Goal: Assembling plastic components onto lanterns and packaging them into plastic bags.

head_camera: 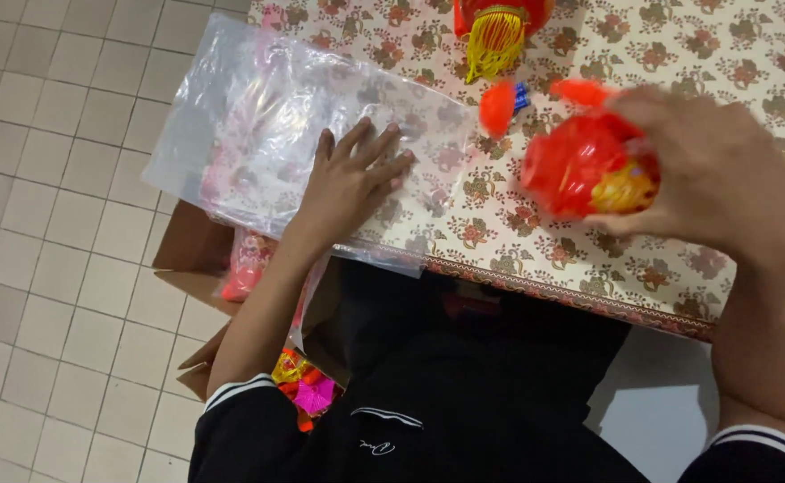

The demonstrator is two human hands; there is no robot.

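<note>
Head view, left hand: left hand (350,183) is lying flat, fingers spread, pressing the clear plastic bag (258,134) onto the floral tablecloth (679,54).
Head view, right hand: right hand (714,170) is gripping the red plastic lantern (576,165) above the table's near edge, fingers wrapped round it.
Lantern axis: running left-right, red end pointing left.
Nearby: a yellow tassel (491,40) is lying beyond.

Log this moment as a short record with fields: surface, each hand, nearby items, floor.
surface: table under a floral patterned cloth
left hand: left hand lies flat, fingers spread, on a stack of clear plastic bags at the table's corner
right hand: right hand grips a red lantern with a yellow emblem, just above the cloth
nearby items: a second red lantern with yellow tassel at the far edge; small red caps beside it
below table: cardboard box holding colourful pieces
floor: pale square tiles
</note>
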